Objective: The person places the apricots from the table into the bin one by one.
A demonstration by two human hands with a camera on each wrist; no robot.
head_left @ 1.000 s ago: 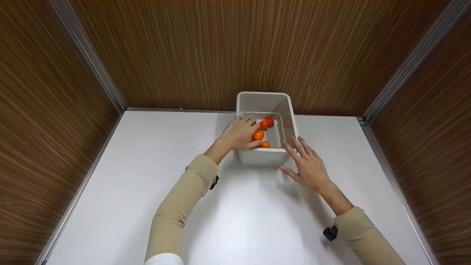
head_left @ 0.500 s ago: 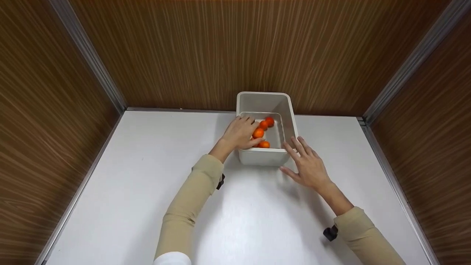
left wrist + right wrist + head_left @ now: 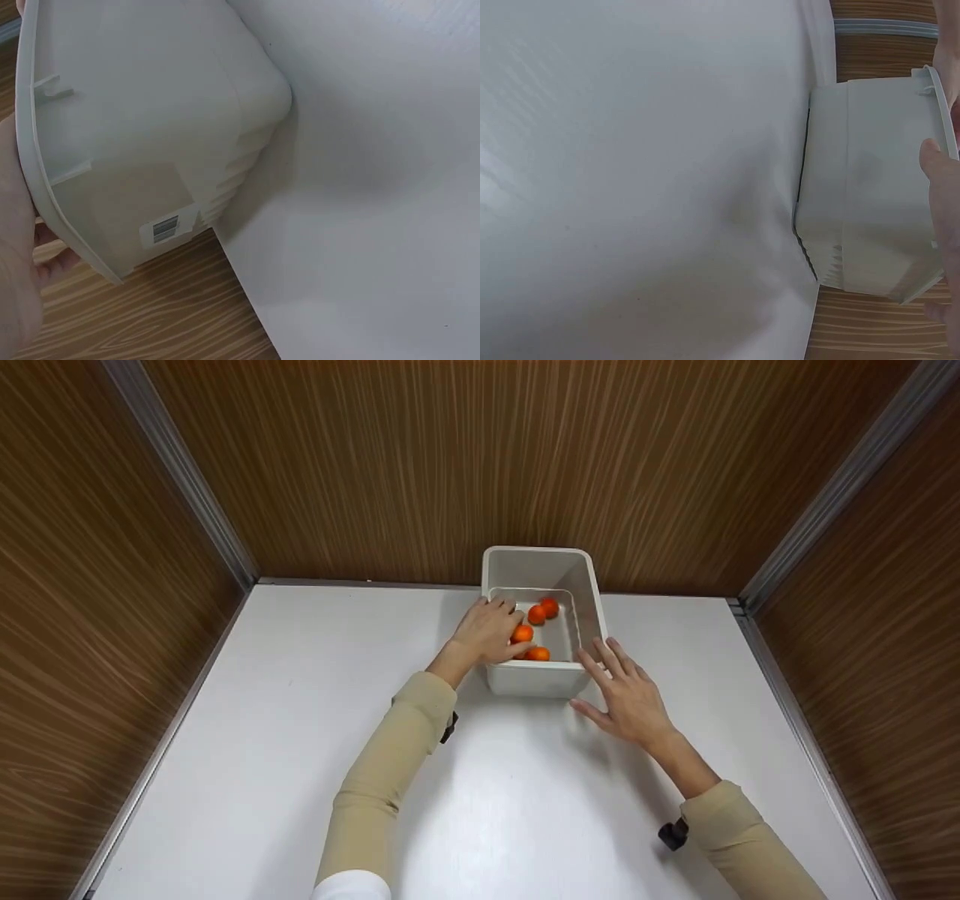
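A white plastic bin (image 3: 594, 585) stands at the back of the white table (image 3: 300, 720), with several oranges in it. My left hand (image 3: 512, 631) reaches over the bin's left rim, and its fingers and thumb curl round one orange (image 3: 523, 633). Two more oranges (image 3: 543, 611) lie at the far end and another orange (image 3: 538, 654) by the near wall. My right hand (image 3: 604, 675) lies flat with straight fingers against the bin's near right corner. The left wrist view shows the bin's outer wall (image 3: 150, 127). In the right wrist view a fingertip (image 3: 939, 180) touches the bin (image 3: 870, 187).
Wood-grain walls (image 3: 420, 457) close in the table at the back and on both sides, with metal strips (image 3: 840, 487) in the corners. The bin stands against the back wall. A small black clip (image 3: 673, 834) hangs at the right sleeve.
The left hand has shifted slightly back towards the bin's left rim with the orange in its fingers, and the left forearm has swung a little right. The right hand stays put.
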